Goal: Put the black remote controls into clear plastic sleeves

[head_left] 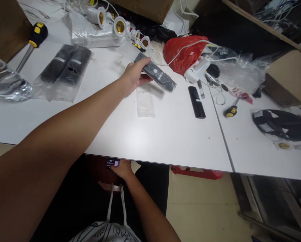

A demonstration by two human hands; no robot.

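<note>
My left hand (138, 73) reaches over the white table (165, 134) and grips a dark oblong item in clear plastic (160, 76), thumb on top and fingers beneath. The item is held above the surface, tilted down to the right. Below the table's front edge, at my lap, my right hand (122, 169) is closed around a phone (112, 163) with a lit screen. A flat clear plastic bag (145, 103) lies just below my left hand. To the right lies a black oblong item with a white band (197, 102).
At left are a bagged pair of dark rolled items (65, 65) and a screwdriver (37, 37). White lamp holders (120, 26), a red plastic bag (184, 53) and a power strip (197, 70) line the back. A second screwdriver (231, 111) and a black oval pouch (281, 124) lie right.
</note>
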